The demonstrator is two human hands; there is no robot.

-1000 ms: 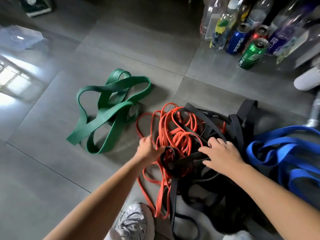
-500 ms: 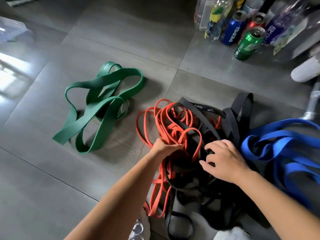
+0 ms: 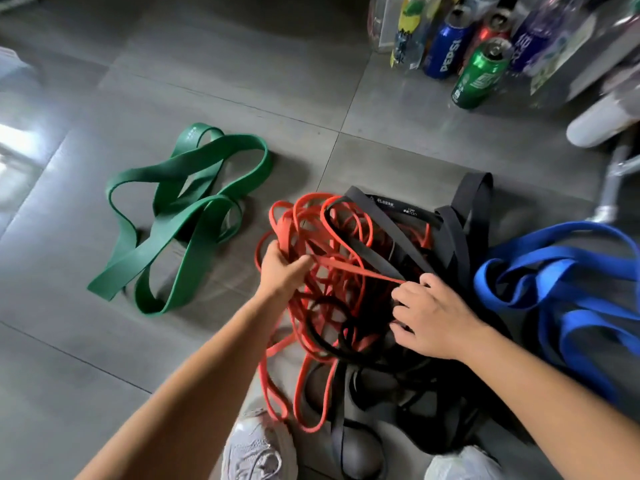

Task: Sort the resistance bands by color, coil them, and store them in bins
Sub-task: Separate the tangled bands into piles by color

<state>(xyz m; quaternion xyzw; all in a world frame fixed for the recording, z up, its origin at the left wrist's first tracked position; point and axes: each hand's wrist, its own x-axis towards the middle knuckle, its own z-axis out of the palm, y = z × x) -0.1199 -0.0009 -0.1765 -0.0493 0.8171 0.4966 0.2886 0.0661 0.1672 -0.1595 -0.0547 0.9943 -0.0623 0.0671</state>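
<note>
Green can (image 3: 479, 77), blue Pepsi can (image 3: 446, 46), bottles (image 3: 408, 29) clustered on grey tile floor (image 3: 242, 64).

Grey tiled floor (image 3: 207, 64), glossy, its grout lines crossing. Green bands (image 3: 194, 258) sprawl loose at the left; orange bands (image 3: 346, 268) and black bands (image 3: 381, 204) (tangled in one heap) lie mid-floor, with blue bands (image 3: 540, 289) just beside on the right. At the far right stand cans and bottles (image 3: 479, 77).

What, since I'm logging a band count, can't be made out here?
Head view only:
- Count of orange bands and black bands: tangled over each other.
- Blue bands: cut off by the right edge.
- Right hand grip: fingertips buried in the tangle.
- Bins: none in frame.
- Bottles: labels blurred, cut by the top edge.
</note>
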